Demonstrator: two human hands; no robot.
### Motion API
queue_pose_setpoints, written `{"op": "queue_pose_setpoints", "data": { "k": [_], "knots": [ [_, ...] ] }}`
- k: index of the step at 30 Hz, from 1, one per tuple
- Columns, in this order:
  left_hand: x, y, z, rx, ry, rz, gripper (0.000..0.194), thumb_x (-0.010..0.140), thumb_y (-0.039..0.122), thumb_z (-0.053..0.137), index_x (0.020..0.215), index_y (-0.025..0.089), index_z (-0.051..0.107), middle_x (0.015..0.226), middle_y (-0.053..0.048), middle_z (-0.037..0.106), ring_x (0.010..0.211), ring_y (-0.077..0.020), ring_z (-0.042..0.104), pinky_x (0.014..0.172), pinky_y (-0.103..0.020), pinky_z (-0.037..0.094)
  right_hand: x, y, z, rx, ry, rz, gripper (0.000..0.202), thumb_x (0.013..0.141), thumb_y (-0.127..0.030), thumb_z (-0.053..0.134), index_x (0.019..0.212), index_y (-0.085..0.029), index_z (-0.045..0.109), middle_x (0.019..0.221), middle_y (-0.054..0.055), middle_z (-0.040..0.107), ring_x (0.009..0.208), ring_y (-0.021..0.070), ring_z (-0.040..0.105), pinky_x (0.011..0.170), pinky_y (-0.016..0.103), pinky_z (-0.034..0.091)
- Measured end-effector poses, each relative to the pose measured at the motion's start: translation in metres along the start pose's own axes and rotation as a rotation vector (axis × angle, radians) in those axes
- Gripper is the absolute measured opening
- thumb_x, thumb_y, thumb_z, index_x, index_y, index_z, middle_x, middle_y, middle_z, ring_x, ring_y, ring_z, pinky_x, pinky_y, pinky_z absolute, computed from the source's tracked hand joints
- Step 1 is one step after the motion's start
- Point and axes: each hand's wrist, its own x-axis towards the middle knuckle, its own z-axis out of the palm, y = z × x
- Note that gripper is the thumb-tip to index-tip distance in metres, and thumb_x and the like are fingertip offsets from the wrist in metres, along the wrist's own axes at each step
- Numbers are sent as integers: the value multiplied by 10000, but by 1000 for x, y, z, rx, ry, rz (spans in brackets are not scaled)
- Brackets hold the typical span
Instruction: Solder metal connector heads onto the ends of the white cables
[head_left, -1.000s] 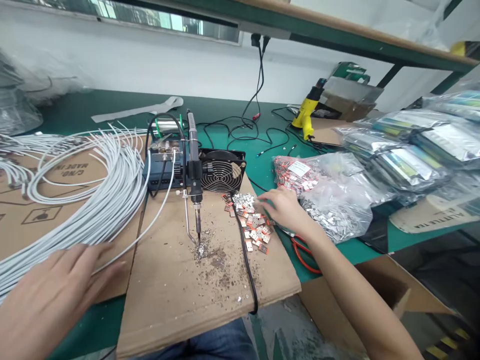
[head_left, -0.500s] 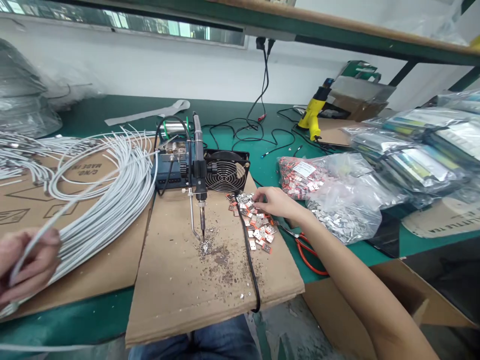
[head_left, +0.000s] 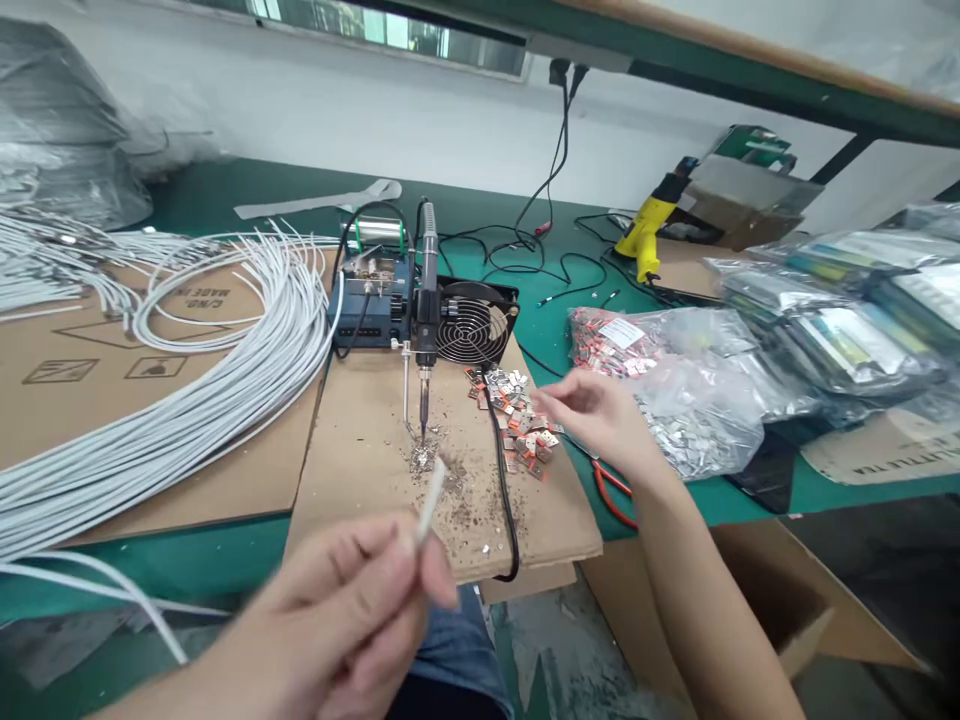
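Note:
My left hand [head_left: 352, 610] is low in the middle of the view, pinching one white cable [head_left: 430, 505] whose end points up toward the soldering iron [head_left: 424, 335]. The iron stands tip-down on a cardboard sheet [head_left: 360, 470] over a patch of solder dross. My right hand [head_left: 596, 415] hovers just right of a heap of small metal and orange connectors [head_left: 517, 420], fingers drawn together; whether a connector is between them I cannot tell. A big bundle of white cables [head_left: 187, 390] lies to the left.
A black fan [head_left: 472, 325] and blue solder station [head_left: 367, 310] stand behind the iron. Clear bags of connectors [head_left: 675, 390], red-handled cutters [head_left: 611, 490], a yellow heat gun [head_left: 649, 225] and stacked packets [head_left: 847, 300] fill the right. A black cord [head_left: 506, 500] crosses the cardboard.
My left hand has drawn one white cable out of the bundle and brought it from the far left to the middle. My right hand has lifted off the connector heap.

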Motion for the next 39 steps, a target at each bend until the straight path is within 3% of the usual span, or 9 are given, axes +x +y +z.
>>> {"op": "queue_pose_setpoints", "data": {
  "k": [3,5,9,14,18,22,25,29,39],
  "knots": [
    [-10,-24,5,-371,-233,-392,314,854,491,559,934,188,583,523,40,527,308,1,233,294,-88,137,-45,-15,18,312,-97,63,280,760,-400,629,805,-126,587,646,47,657,546,110,624,528,216,512],
    [-13,-42,-4,-402,-293,-425,374,823,515,590,990,181,578,643,-5,605,322,-5,338,298,-101,150,-70,-24,38,526,-241,179,249,743,-368,669,749,-124,617,570,18,616,475,78,574,458,171,464],
    [-21,-61,-17,-183,-269,-288,367,887,503,488,1009,177,604,739,5,546,337,-5,380,302,-128,204,-94,-42,70,679,-458,285,229,726,-347,705,803,-134,671,570,-13,581,465,32,506,453,130,402],
    [-26,-52,-14,288,-215,-36,214,925,258,458,1018,196,640,675,20,489,480,-65,502,400,-137,382,-95,-59,79,744,-439,274,165,643,-220,767,704,-114,657,549,-34,534,493,10,429,462,109,337],
    [-23,-51,-8,332,-46,146,95,840,188,588,789,173,667,581,26,502,501,-84,513,434,-150,405,-96,-65,87,961,-458,366,250,578,-214,804,619,-100,585,473,-44,501,397,-1,376,387,107,281],
    [-21,-62,-7,143,98,185,115,823,153,603,744,170,685,580,15,552,476,-82,549,440,-160,437,-95,-62,91,1251,-190,336,356,692,-376,730,573,-139,492,411,-65,440,305,-5,298,327,114,250],
    [-21,-69,-11,-115,33,-33,163,830,305,615,835,157,682,594,-1,598,420,-103,573,381,-181,447,-95,-60,87,1086,-84,265,233,700,-342,732,682,-150,600,474,-45,510,360,13,392,373,123,327],
    [-20,-68,-15,-206,-79,-257,325,789,454,628,841,134,649,591,-13,608,406,-117,577,337,-178,421,-96,-63,83,725,-385,220,198,706,-287,723,836,-140,701,578,-2,581,490,32,461,465,139,378],
    [-22,-55,-27,335,-175,66,211,898,156,498,970,181,695,562,1,633,467,-93,569,389,-143,398,-92,-65,76,531,-525,147,179,767,-292,648,731,-119,671,563,-4,548,508,28,447,446,126,334]
  ]
}}
